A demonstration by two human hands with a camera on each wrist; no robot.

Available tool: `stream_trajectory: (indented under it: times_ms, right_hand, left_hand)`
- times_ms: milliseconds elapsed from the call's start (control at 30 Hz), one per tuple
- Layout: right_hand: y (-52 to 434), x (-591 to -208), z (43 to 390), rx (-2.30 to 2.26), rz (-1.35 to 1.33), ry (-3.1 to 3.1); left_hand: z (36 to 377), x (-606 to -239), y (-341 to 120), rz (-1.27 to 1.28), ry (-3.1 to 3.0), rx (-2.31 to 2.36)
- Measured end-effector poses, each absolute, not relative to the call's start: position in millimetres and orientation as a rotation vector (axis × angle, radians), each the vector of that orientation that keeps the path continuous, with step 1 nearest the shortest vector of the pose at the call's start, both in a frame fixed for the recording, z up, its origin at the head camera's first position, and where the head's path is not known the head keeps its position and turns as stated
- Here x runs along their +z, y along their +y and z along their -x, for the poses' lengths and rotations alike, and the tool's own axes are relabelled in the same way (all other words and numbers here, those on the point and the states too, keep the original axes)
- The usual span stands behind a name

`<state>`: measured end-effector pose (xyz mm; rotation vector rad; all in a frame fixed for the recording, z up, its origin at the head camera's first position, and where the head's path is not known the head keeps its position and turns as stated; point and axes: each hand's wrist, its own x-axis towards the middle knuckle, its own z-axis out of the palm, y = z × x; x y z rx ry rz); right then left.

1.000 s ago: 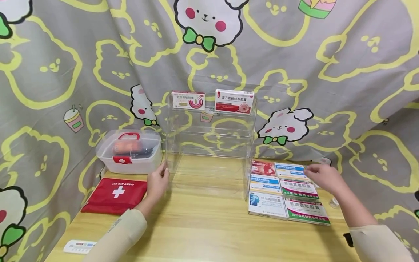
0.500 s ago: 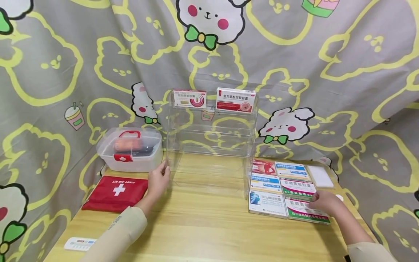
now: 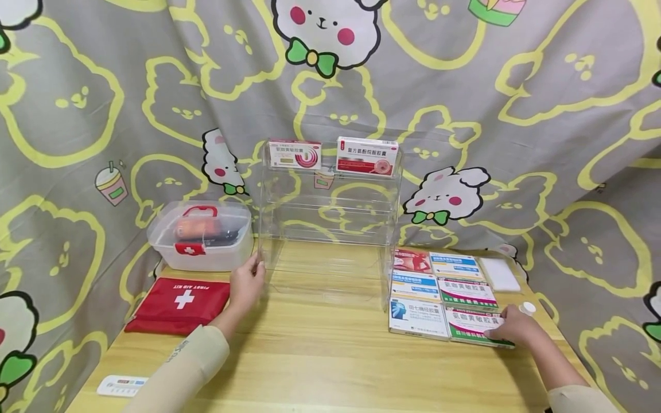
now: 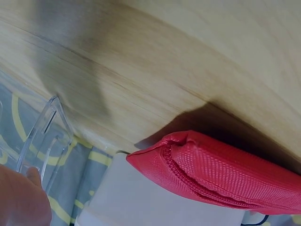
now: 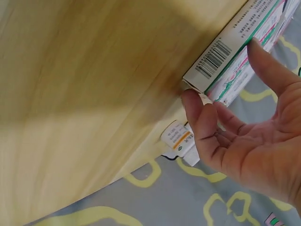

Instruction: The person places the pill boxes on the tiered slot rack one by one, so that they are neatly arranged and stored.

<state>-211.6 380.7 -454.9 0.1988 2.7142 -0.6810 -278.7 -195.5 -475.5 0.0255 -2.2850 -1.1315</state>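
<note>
My left hand [image 3: 247,284] holds the left side panel of a clear acrylic display rack [image 3: 335,240]; the left wrist view shows a fingertip against that clear panel [image 4: 55,123]. Two red and white medicine boxes stand on the rack's top tier, one a capsule box [image 3: 295,156] at left, the other [image 3: 368,158] at right. My right hand [image 3: 516,328] grips the front right medicine box [image 3: 467,322], white with green and magenta bands. In the right wrist view the thumb lies along the box's top edge [image 5: 263,44], while fingers curl at its end corner.
Several more medicine boxes [image 3: 417,316] lie in rows beside it. Behind them are a white box [image 3: 499,274] and a small white-capped bottle [image 3: 527,308]. At left are a red first aid pouch [image 3: 181,304], a clear-lidded kit box [image 3: 206,252] and a white test strip card [image 3: 121,386].
My right hand has come from the back right of the medicine boxes toward the front and taken the front right box by its end. The left hand stays at the rack.
</note>
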Motion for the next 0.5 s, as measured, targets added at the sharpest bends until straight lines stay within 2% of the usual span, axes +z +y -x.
stream_trajectory:
  times_ms: [267,500]
  right_hand:
    - [393.1,-464.7,212.5,-0.845,-0.173,2.624]
    - [398.9,-455.1,208.4,-0.928,-0.216,2.593]
  left_hand:
    - [278.0,-476.4,-194.7,-0.008,-2.288,-1.15]
    - [277.3,-477.4,-194.7,-0.004,-2.28,-1.135]
